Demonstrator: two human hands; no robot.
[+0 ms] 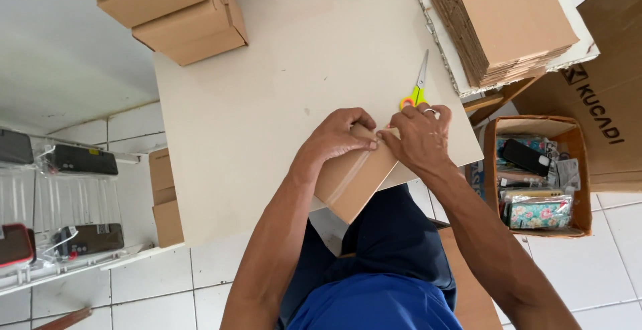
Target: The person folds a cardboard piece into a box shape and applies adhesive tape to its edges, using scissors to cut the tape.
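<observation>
At table's (267, 102) near edge, your L hand (338, 136) & R hand (418, 136) press together on a taped cardboard box (354, 179), fingertips nearly touching; scissors (416, 89) lie just beyond.

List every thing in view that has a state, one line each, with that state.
small cardboard box: closed, clear tape along its seam, at the table edge
left hand: pressing on the box top
right hand: pressing on the box top
scissors: shut, lying flat on the table
flat cardboard stack: folded flat, piled
open carton: open, filled with packaged goods
</observation>
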